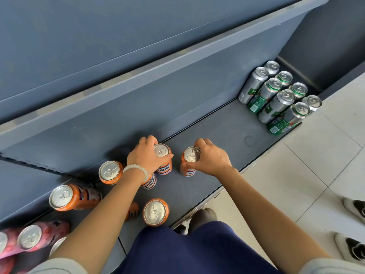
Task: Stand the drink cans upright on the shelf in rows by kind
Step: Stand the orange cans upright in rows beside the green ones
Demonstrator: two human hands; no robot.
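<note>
Two orange cans stand upright on the grey shelf (227, 123), long axes vertical, pull-tab tops facing up toward the camera. The left hand (147, 155) grips the left orange can (165, 159) from above, fingers curled over its far rim and thumb pressed along its near side. The right hand (210, 157) holds the right orange can (189, 161) just beside the first one, fingers wrapped round its far side and thumb pinching its near edge. The two cans stand apart, with a narrow strip of shelf between them.

Taking the left orange can as landmark: directly nearer the camera, another orange can (150, 181) stands partly hidden under the left wrist, which wears a white bead bracelet (138, 170). Further left stand more upright orange cans (109, 172), and nearer still, one more (155, 212) at the shelf's front. At the far left corner are pink cans (29, 237), upright too. Well apart to the right, at the shelf's far end, silver-and-green cans (276, 95) stand upright in two rows. Beyond the shelf's front edge lies a pale tiled floor (316, 165) with two black-and-white shoes (353, 210).
</note>
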